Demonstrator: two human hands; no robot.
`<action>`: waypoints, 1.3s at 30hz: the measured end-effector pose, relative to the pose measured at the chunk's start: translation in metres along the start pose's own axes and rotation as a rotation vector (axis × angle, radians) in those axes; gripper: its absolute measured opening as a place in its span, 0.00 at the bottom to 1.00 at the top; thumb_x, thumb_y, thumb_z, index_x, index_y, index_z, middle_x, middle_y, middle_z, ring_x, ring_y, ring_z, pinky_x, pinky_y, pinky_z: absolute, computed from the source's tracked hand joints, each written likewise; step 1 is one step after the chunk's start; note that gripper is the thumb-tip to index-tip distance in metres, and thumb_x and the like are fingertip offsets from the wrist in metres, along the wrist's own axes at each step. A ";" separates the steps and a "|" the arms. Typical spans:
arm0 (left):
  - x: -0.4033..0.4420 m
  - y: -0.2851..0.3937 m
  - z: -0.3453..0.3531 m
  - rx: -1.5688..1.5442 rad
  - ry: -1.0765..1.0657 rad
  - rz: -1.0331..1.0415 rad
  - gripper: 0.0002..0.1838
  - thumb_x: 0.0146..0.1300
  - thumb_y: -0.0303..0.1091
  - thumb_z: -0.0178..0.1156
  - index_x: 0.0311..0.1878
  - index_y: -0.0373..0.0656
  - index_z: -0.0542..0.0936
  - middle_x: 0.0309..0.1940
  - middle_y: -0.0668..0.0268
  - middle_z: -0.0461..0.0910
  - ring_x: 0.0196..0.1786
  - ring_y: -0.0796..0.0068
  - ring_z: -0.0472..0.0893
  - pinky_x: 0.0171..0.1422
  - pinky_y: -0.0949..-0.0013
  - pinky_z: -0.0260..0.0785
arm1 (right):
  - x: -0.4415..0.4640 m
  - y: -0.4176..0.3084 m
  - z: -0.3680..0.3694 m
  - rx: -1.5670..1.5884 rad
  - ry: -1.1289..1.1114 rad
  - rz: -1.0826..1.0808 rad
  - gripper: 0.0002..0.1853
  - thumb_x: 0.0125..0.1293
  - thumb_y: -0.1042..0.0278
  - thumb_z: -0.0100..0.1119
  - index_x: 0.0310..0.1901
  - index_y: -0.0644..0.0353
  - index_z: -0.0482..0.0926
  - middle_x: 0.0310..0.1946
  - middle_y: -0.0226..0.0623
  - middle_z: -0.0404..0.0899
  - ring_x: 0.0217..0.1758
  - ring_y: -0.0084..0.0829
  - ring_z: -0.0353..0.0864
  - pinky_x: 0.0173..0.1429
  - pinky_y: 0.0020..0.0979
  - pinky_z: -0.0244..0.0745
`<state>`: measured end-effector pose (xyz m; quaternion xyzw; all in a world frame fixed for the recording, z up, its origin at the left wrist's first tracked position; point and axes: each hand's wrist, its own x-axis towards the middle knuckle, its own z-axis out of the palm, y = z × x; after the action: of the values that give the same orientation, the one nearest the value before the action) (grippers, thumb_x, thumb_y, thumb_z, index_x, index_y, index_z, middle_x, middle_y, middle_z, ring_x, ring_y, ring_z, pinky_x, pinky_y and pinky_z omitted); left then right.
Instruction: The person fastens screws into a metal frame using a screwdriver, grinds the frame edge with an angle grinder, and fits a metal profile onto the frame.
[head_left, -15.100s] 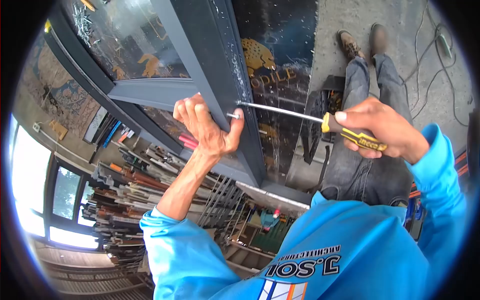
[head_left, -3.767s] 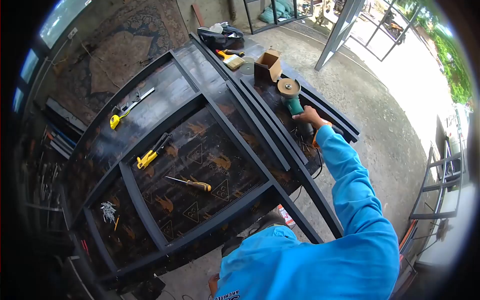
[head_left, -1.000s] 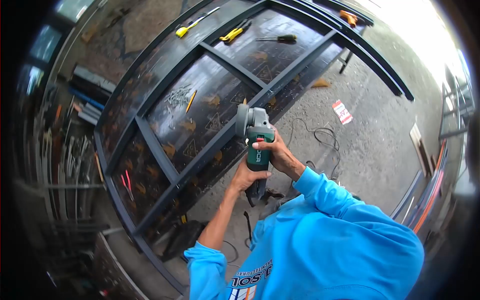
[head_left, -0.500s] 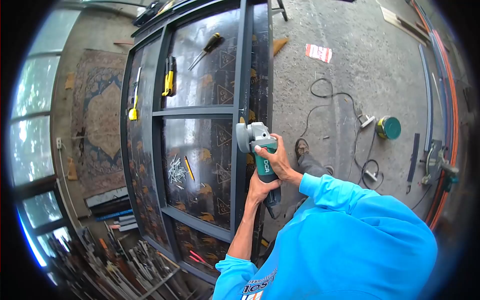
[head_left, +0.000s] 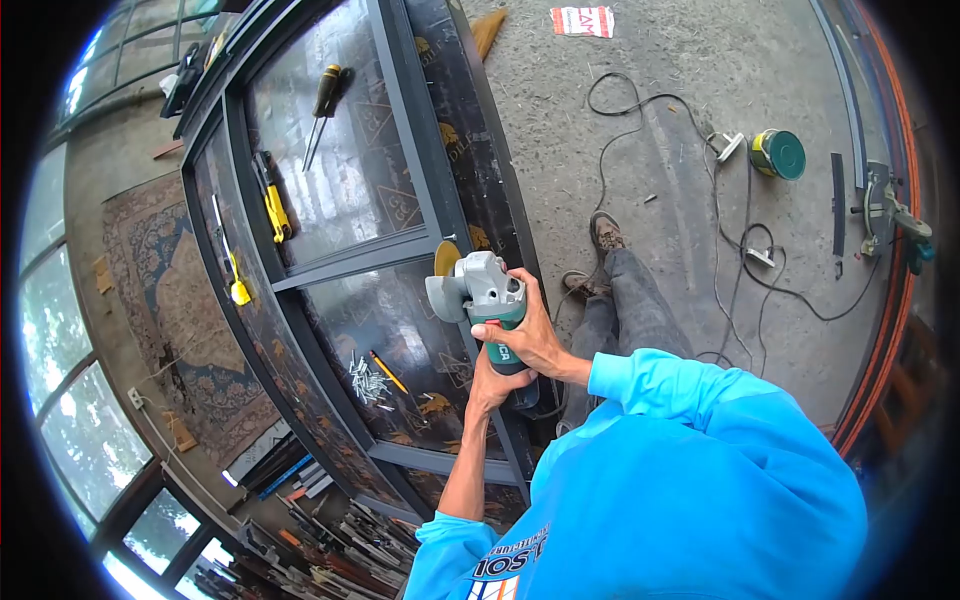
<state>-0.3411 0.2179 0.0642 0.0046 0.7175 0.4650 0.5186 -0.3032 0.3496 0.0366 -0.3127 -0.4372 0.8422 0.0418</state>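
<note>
A green and grey angle grinder [head_left: 492,292] is held in both hands above the dark grey metal frame [head_left: 405,110]. My left hand [head_left: 493,382] grips the lower body of the grinder. Higher on the body, near its head, my right hand [head_left: 532,335] is closed round it, thumb across the front. The tan disc [head_left: 446,257] and its guard are over the frame's bar, close to a small screw [head_left: 450,238] standing out of the bar. Whether the disc touches the screw, I cannot tell.
Inside the frame lie a screwdriver [head_left: 325,95], yellow-handled cutters [head_left: 275,210], a pile of rivets [head_left: 367,382] and a pencil [head_left: 388,371]. A tape measure [head_left: 239,291] is at the left. Cables [head_left: 716,260] and a green-lidded tin [head_left: 780,154] are on the floor at right.
The view has turned and come nearer the frame. The grinder, gripped in both hands throughout, has moved to the bar beside the screw. Earlier, the right hand reached for it at the table's far end.
</note>
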 end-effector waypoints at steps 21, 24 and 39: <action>-0.007 0.017 0.014 0.005 0.031 -0.015 0.43 0.40 0.36 0.74 0.61 0.34 0.66 0.48 0.61 0.76 0.50 0.69 0.79 0.56 0.67 0.72 | 0.003 -0.020 -0.003 -0.050 -0.023 0.030 0.58 0.46 0.37 0.73 0.68 0.61 0.47 0.58 0.59 0.62 0.65 0.50 0.66 0.67 0.45 0.65; -0.013 0.031 0.018 -0.025 0.046 -0.037 0.42 0.41 0.37 0.74 0.60 0.33 0.66 0.48 0.60 0.77 0.49 0.68 0.79 0.56 0.66 0.72 | 0.004 -0.025 -0.002 -0.036 -0.010 0.088 0.58 0.46 0.37 0.73 0.68 0.61 0.47 0.58 0.60 0.61 0.65 0.51 0.66 0.67 0.45 0.65; -0.020 0.049 -0.017 0.240 -0.115 -0.162 0.50 0.40 0.50 0.75 0.62 0.29 0.65 0.51 0.50 0.76 0.55 0.57 0.78 0.60 0.59 0.70 | 0.001 -0.043 0.012 0.017 0.044 0.183 0.58 0.49 0.37 0.71 0.67 0.65 0.44 0.57 0.62 0.60 0.64 0.51 0.66 0.67 0.45 0.65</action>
<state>-0.3680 0.2249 0.1128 0.0352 0.7352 0.3313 0.5904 -0.3192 0.3678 0.0739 -0.3695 -0.3987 0.8390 -0.0229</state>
